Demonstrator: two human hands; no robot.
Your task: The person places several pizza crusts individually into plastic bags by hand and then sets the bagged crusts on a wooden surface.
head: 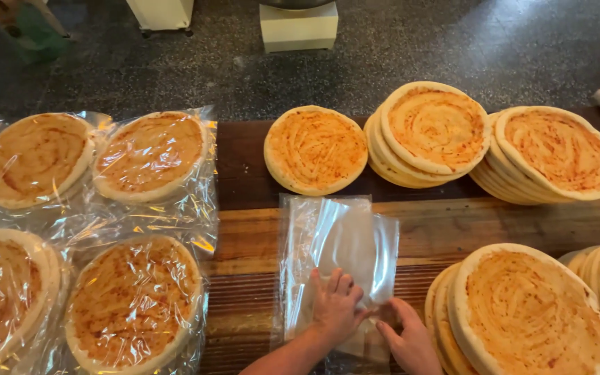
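You are pressing your left hand [335,305] flat on the clear bag [338,257] while your right hand [411,344] is pinching its edge; be peeling gently.

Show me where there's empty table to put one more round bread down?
Bare wood lies between the bagged bread and the single unbagged bread. Another strip runs between the far stacks and the near stack. The left side is crowded with bagged breads. In the middle, both hands press on clear plastic bags.
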